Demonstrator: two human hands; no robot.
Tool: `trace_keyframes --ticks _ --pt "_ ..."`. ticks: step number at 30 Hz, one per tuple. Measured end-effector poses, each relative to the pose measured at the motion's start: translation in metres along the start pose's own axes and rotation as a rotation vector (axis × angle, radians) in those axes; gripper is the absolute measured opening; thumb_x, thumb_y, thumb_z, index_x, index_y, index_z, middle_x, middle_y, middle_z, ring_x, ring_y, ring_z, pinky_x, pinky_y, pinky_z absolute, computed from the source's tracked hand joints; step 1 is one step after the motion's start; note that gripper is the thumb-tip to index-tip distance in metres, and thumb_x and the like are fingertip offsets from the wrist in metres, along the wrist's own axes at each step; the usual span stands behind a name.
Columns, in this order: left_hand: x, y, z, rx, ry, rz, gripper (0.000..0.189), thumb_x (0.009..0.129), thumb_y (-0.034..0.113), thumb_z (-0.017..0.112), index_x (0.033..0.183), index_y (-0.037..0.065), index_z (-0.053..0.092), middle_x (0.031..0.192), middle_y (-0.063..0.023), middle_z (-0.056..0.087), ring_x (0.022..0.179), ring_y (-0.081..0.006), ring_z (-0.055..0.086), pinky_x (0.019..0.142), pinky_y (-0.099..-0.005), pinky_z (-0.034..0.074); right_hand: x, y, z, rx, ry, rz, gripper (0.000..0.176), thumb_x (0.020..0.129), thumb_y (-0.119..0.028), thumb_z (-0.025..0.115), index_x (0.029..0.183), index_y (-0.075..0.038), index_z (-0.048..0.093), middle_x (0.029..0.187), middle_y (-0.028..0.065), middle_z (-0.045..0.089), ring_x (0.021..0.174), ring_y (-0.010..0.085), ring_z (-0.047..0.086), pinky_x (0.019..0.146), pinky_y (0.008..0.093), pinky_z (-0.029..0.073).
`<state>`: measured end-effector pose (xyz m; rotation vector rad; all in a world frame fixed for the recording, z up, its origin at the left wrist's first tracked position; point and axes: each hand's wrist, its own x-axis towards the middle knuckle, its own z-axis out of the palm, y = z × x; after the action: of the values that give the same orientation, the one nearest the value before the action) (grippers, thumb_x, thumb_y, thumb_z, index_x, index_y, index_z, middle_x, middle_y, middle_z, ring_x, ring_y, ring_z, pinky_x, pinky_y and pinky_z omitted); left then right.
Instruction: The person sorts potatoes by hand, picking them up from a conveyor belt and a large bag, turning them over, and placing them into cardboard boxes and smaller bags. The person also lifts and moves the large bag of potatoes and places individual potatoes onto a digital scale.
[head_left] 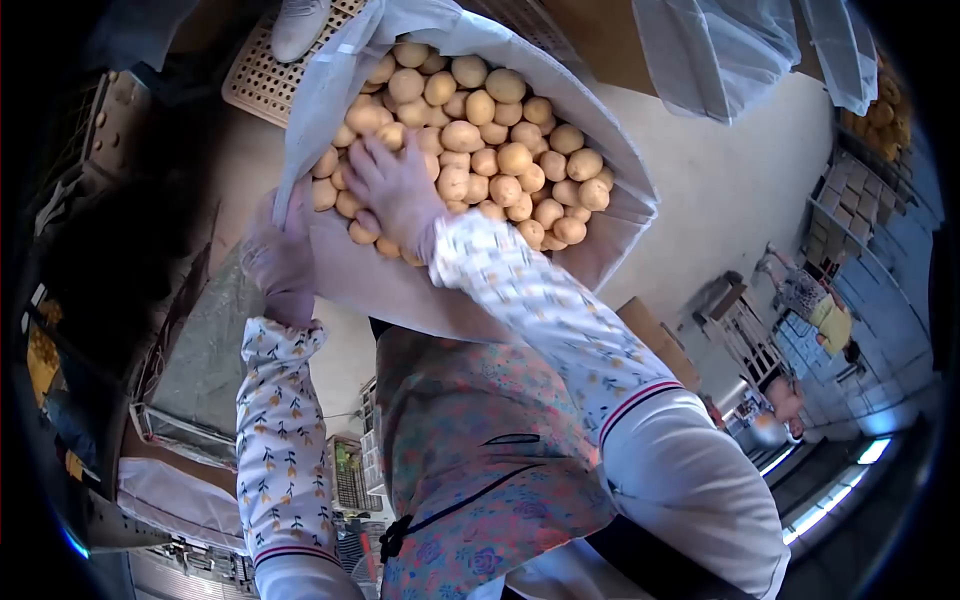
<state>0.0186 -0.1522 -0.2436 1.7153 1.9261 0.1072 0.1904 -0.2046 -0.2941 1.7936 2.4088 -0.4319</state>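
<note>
A large white cloth-like liner (pixel 600 115) spreads open, full of round yellow-tan produce (pixel 515 158) resembling small potatoes; the exact kind is uncertain. At the liner's left rim, my left hand (pixel 283 255) is closed on a fold of its edge. My right hand (pixel 395 190) lies palm down on the left part of the heap, fingers spread and touching the top pieces. Nothing shows in its grasp. Both hands appear gloved, below patterned sleeve covers. The container beneath the liner is hidden.
A perforated beige crate (pixel 255 80) lies beyond the liner, with a person's shoe (pixel 298 28) by it. White liners (pixel 720 50) hang at the upper right. A grey covered surface (pixel 195 350) is at left. Another person (pixel 800 290) and stacked boxes (pixel 848 205) are farther right.
</note>
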Motion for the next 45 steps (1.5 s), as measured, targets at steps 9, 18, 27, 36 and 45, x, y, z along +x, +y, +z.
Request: trace_keyframes --ticks 9,18,27,36,45 --pt "-0.001 0.002 -0.003 -0.138 -0.040 -0.032 0.050 0.093 0.054 0.059 0.105 0.006 0.071 0.093 -0.0200 0.070 0.090 -0.0373 0.067 0.075 -0.0435 0.051 -0.090 0.056 -0.066 0.457 0.281 0.056 0.041 0.081 -0.025 0.065 0.118 -0.007 0.060 0.120 0.0122 0.057 0.117 0.0300 0.053 0.098 0.0373 0.043" --pt "0.000 -0.004 0.002 0.024 -0.030 -0.096 0.044 0.090 0.047 0.068 0.108 0.007 0.071 0.088 -0.0133 0.071 0.082 -0.0252 0.069 0.075 -0.0364 0.052 -0.031 0.017 0.000 0.359 0.018 0.116 0.067 0.081 -0.052 0.062 0.139 -0.021 0.052 0.149 0.0167 0.036 0.136 0.0438 0.032 0.114 0.0624 0.020" --pt "-0.002 0.006 -0.008 0.038 -0.033 -0.049 0.052 0.090 0.056 0.063 0.109 0.008 0.070 0.089 -0.0159 0.071 0.085 -0.0325 0.069 0.076 -0.0402 0.052 -0.213 0.011 -0.036 0.640 0.007 0.196 0.044 0.082 -0.009 0.062 0.126 -0.009 0.060 0.127 0.0162 0.056 0.114 0.0346 0.056 0.100 0.0452 0.043" --pt "0.004 0.001 -0.001 0.103 -0.024 -0.132 0.047 0.089 0.051 0.067 0.109 0.009 0.071 0.092 -0.0130 0.072 0.088 -0.0280 0.070 0.079 -0.0361 0.052 -0.165 0.058 -0.030 0.289 0.108 0.543 0.059 0.085 -0.032 0.064 0.137 -0.005 0.051 0.137 0.0310 0.044 0.131 0.0444 0.041 0.109 0.0544 0.030" --pt "0.004 0.003 -0.004 0.096 -0.041 -0.126 0.048 0.089 0.054 0.064 0.108 0.010 0.072 0.093 -0.0137 0.072 0.086 -0.0290 0.069 0.078 -0.0376 0.052 -0.167 0.052 -0.054 0.767 0.061 0.405 0.049 0.082 -0.023 0.066 0.129 -0.010 0.056 0.131 0.0205 0.050 0.125 0.0462 0.045 0.106 0.0541 0.035"
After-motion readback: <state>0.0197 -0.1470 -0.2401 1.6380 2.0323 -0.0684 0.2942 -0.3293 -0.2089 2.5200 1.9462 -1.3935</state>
